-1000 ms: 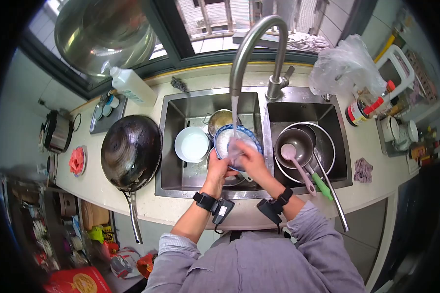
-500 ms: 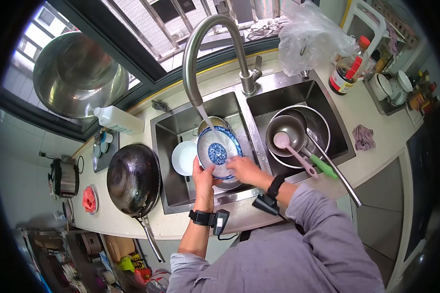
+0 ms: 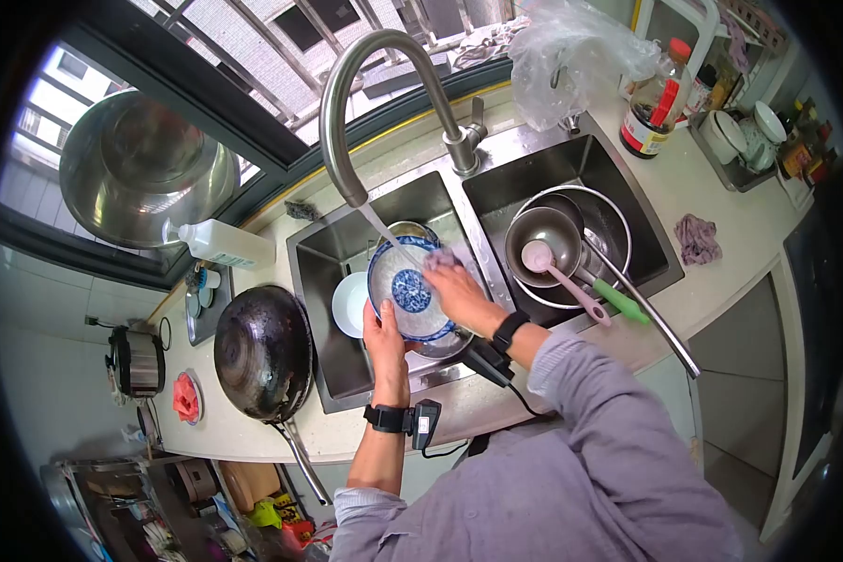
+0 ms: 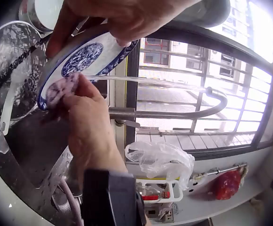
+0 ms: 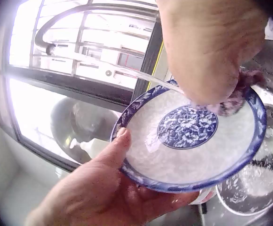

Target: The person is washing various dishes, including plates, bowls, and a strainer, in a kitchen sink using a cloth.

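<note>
- The plate, white with a blue rim and a blue medallion, is held up over the left basin, under the tap, with its patterned face turned up and tilted.
- Its near edge is gripped by the left hand: the thumb is laid over the rim and the fingers are tucked beneath.
- A bunched purplish cloth is held in the right hand and pressed to the plate's face, towards the edge opposite the left thumb.
- The two hands are kept apart, with the medallion left uncovered between them.
- The plate's face is struck by a stream of water from the tap.
- The white bowl is partly hidden by the plate and left hand; it is set in the left basin.
- In the right basin, a grey pan is stacked within a larger pale-rimmed vessel, and the head of a pink ladle is rested in the pan.
- The wok is placed upside down on the counter, left of the sink.
- A crumpled rag is left on the counter, right of the sink.
</note>
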